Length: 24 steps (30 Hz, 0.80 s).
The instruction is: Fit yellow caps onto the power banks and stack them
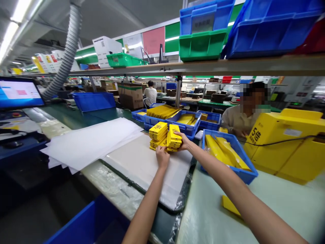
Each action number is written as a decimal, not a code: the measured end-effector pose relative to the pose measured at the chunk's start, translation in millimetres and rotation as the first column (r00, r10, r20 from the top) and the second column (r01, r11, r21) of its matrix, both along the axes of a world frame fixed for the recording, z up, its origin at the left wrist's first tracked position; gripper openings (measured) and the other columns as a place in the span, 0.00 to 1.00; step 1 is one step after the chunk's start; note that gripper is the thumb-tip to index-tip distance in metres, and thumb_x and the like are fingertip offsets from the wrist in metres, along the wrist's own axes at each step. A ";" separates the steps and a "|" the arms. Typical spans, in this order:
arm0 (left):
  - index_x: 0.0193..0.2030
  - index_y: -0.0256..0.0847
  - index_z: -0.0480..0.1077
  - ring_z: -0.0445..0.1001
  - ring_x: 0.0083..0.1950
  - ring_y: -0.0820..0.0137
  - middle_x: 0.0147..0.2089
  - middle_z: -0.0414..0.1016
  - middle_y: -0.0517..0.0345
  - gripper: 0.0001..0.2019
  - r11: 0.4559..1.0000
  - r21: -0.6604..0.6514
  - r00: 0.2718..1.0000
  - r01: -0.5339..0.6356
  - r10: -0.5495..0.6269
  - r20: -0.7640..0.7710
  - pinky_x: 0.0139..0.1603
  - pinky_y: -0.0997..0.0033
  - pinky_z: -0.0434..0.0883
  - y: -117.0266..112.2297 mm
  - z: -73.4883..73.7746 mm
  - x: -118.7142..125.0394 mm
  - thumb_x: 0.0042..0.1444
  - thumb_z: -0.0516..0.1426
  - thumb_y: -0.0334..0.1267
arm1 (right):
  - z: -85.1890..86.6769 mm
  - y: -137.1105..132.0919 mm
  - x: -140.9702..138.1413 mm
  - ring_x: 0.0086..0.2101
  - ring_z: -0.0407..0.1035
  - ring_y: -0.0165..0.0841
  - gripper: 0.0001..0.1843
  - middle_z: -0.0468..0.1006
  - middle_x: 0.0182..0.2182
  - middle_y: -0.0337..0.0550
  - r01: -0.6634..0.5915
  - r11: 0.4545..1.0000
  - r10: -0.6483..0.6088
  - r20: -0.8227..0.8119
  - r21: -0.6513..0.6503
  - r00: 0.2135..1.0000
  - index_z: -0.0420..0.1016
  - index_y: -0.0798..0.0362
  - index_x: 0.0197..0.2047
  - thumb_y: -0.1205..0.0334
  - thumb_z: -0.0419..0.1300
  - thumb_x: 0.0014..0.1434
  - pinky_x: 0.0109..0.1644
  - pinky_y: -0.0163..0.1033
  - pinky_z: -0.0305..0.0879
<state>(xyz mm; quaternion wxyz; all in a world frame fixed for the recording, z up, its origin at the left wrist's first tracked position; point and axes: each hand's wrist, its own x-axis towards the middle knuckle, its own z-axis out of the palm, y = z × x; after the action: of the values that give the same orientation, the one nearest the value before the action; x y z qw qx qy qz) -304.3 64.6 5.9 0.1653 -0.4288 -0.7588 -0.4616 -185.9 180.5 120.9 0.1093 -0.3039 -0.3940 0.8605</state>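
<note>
Two stacks of small yellow boxes (164, 136) stand on a white sheet (142, 162) at the far side of the bench. My right hand (183, 141) is wrapped round the right stack (174, 137), fingers over its top edge. At the front foot of the stacks sits my left hand (162, 156), fingers curled against the lowest boxes; what it grips is partly hidden. The left stack (157, 131) leans slightly and stands free.
A blue bin (247, 174) with flat yellow cartons sits right of my arm, a large yellow box (286, 145) beyond it. More blue bins (189, 128) stand behind the stacks. White sheets (91, 142) lie left, a monitor (19, 93) far left. A person (243, 115) sits opposite.
</note>
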 end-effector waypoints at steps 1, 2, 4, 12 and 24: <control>0.50 0.38 0.82 0.80 0.55 0.49 0.47 0.78 0.46 0.19 1.000 -0.002 1.000 0.017 -0.017 -0.026 0.62 0.43 0.81 -4.8 4.3 1.9 0.55 0.60 0.21 | -2.3 -6.7 9.0 0.35 0.83 0.45 0.19 0.87 0.36 0.49 0.007 1.000 -0.007 -0.030 -0.015 1.000 0.78 0.52 0.55 0.47 0.60 0.71 0.51 0.57 0.84; 0.54 0.37 0.82 0.80 0.59 0.45 0.51 0.79 0.40 0.20 0.999 -0.007 0.998 0.039 -0.040 -0.055 0.64 0.39 0.80 -10.8 8.7 4.3 0.55 0.60 0.22 | -5.5 -14.3 20.1 0.36 0.84 0.46 0.19 0.87 0.36 0.49 0.013 0.999 -0.014 -0.057 -0.032 0.998 0.78 0.53 0.56 0.48 0.60 0.71 0.53 0.58 0.84; 0.66 0.32 0.78 0.74 0.71 0.35 0.65 0.76 0.28 0.28 0.993 -0.032 0.985 0.117 -0.120 -0.123 0.72 0.29 0.73 -26.5 17.4 11.1 0.57 0.63 0.28 | -13.9 -31.5 49.1 0.37 0.85 0.47 0.20 0.88 0.38 0.49 0.024 0.997 -0.031 -0.105 -0.074 0.994 0.77 0.53 0.59 0.51 0.60 0.71 0.55 0.60 0.84; 0.87 0.40 0.48 0.62 0.85 0.37 0.81 0.65 0.28 0.52 0.490 -0.308 0.221 0.816 -0.756 -0.616 0.86 0.29 0.52 -77.5 56.8 100.5 0.61 0.66 0.44 | -16.9 -118.2 229.0 0.40 0.87 0.43 0.21 0.90 0.44 0.48 -0.016 0.965 -0.023 -0.142 -0.263 0.990 0.75 0.54 0.63 0.62 0.67 0.69 0.58 0.53 0.83; 0.80 0.45 0.52 0.79 0.72 0.38 0.72 0.74 0.36 0.59 0.252 0.187 0.179 0.950 -0.924 0.337 0.74 0.29 0.76 -82.6 10.1 231.9 0.48 0.77 0.56 | 6.9 -145.2 363.2 0.47 0.85 0.54 0.52 0.87 0.45 0.69 -0.165 0.976 0.106 0.351 0.143 0.930 0.81 0.62 0.54 0.16 0.47 0.73 0.54 0.57 0.84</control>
<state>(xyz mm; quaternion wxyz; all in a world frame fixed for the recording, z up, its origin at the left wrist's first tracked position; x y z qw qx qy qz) -72.4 -18.0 16.0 -0.3161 -0.7082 -0.3673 -0.5133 177.2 35.3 127.8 0.0051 -0.4096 -0.4991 0.7636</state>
